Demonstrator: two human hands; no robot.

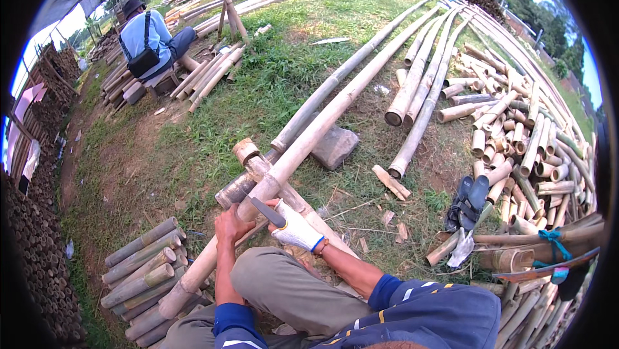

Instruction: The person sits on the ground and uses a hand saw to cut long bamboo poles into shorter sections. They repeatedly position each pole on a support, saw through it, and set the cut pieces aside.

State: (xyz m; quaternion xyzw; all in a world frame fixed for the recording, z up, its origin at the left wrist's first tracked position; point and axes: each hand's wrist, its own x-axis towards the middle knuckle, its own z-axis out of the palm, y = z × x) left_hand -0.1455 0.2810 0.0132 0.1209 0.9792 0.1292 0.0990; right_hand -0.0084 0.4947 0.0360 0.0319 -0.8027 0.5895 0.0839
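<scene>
A long, pale bamboo pole [322,126] runs from the far ground to beside my left leg. It rests across a support of thick bamboo pieces [258,163]. My bare left hand [232,225] is wrapped round the pole just on the near side of this support. In my right hand [298,228], which wears a white knit glove, is a knife with a wide grey blade [266,211]; its handle is hidden in my fist. The blade slants up and left, its tip over the pole; whether it touches is unclear.
Cut bamboo lengths [145,271] are stacked at my left, with a larger heap [516,129] on the right. A stone block [334,147] lies beyond the support. Black sandals [474,200] and a loose glove [461,248] are at right. Another person [145,39] sits far left.
</scene>
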